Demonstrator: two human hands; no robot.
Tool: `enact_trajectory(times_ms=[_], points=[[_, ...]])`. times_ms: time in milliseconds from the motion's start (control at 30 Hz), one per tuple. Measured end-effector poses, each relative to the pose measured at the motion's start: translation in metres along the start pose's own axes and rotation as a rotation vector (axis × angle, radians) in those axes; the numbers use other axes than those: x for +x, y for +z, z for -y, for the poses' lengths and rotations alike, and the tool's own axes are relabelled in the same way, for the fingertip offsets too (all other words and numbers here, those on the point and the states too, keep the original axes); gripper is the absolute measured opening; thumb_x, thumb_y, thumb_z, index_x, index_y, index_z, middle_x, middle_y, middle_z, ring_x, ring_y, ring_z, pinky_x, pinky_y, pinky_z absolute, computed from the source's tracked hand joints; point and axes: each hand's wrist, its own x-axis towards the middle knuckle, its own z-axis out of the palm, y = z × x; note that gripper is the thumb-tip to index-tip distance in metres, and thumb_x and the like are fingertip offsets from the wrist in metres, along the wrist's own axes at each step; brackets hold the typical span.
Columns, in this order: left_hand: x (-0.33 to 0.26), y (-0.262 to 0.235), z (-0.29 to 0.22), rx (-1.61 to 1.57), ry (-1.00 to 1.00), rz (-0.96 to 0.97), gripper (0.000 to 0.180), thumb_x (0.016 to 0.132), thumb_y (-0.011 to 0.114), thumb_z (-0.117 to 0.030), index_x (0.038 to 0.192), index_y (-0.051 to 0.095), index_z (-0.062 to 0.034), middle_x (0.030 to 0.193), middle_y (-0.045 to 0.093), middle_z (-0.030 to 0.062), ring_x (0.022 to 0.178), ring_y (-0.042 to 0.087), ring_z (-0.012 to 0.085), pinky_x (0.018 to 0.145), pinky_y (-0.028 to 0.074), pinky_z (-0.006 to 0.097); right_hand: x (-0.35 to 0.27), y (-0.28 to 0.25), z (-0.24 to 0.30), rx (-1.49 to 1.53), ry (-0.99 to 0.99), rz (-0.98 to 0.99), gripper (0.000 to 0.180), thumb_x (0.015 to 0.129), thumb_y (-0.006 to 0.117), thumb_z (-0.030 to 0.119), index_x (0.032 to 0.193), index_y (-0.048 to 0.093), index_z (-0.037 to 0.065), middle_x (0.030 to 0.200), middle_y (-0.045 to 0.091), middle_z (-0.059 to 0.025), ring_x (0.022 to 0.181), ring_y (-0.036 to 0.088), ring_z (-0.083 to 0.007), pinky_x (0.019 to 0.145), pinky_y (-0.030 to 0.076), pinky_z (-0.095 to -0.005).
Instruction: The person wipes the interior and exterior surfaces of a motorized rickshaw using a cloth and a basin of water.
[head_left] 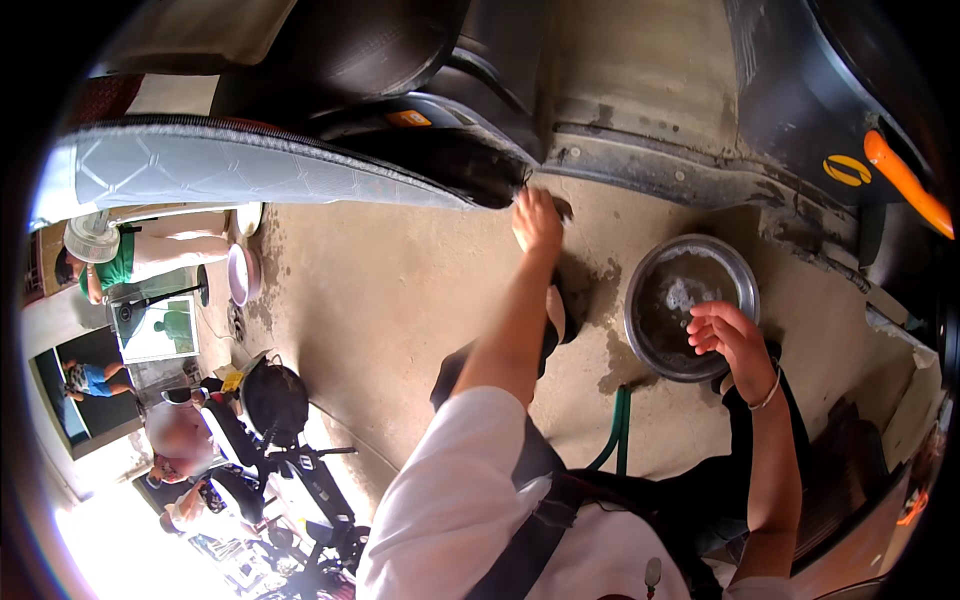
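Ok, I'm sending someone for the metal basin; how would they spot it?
On the concrete floor, find the right hand, which overlaps the round basin in this view. It holds water with white foam. Its dark metal rim sets it apart from the pale tub at far left.

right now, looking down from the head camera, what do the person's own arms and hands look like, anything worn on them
The left hand and right hand are bare, with no gloves. A loose white sleeve covers the left upper arm, leaving the forearm bare. A thin, light bracelet circles the right wrist; none shows on the left.
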Motion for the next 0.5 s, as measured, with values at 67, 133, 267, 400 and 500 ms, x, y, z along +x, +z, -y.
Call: enact_trajectory(times_ms=[67,133,267,400,500], points=[[-0.021,0.013,-0.031,-0.303,-0.444,0.301,0.033,0.086,0.051,-0.022,0.116,0.054,-0.0085,0.114,0.055,0.0117,0.114,0.050,0.0291,0.086,0.050,0.036,-0.003,-0.011,0.002,0.075,-0.040,-0.044,0.029,0.096,0.046,0.025,0.111,0.057,0.003,0.095,0.060,-0.0065,0.085,0.058,-0.0140,0.077,0.047,-0.0275],[-0.029,0.002,-0.053,-0.786,-0.750,0.432,0.038,0.088,0.050,-0.026,0.120,0.052,-0.0073,0.115,0.055,0.0120,0.113,0.050,0.0280,0.088,0.047,0.037,-0.006,-0.024,0.002,0.054,-0.053,-0.106,0.030,0.096,0.046,0.026,0.111,0.057,0.003,0.094,0.060,-0.0067,0.084,0.057,-0.0141,0.077,0.047,-0.0278],[-0.039,-0.047,-0.061,-1.521,-1.002,0.309,0.048,0.092,0.046,-0.035,0.130,0.045,-0.0051,0.115,0.055,0.0115,0.106,0.053,0.0244,0.089,0.044,0.036,-0.007,-0.034,0.016,0.073,-0.135,-0.195,0.029,0.098,0.042,0.025,0.109,0.056,0.003,0.092,0.059,-0.0067,0.083,0.056,-0.0134,0.076,0.046,-0.0279],[-0.017,-0.102,-0.034,-2.031,-0.785,-0.249,0.044,0.093,0.048,-0.024,0.134,0.040,-0.0100,0.124,0.051,0.0099,0.110,0.052,0.0217,0.085,0.048,0.034,-0.001,-0.033,0.017,0.053,-0.070,-0.231,0.028,0.097,0.042,0.024,0.109,0.056,0.003,0.092,0.059,-0.0065,0.083,0.056,-0.0137,0.076,0.046,-0.0279],[0.013,-0.136,-0.002,-1.803,-0.580,-0.591,0.049,0.095,0.048,-0.034,0.135,0.036,-0.0096,0.133,0.043,0.0110,0.119,0.045,0.0235,0.100,0.037,0.036,-0.003,-0.016,0.011,0.056,-0.055,-0.142,0.027,0.097,0.044,0.024,0.109,0.056,0.003,0.092,0.059,-0.0066,0.083,0.057,-0.0140,0.076,0.046,-0.0280]])
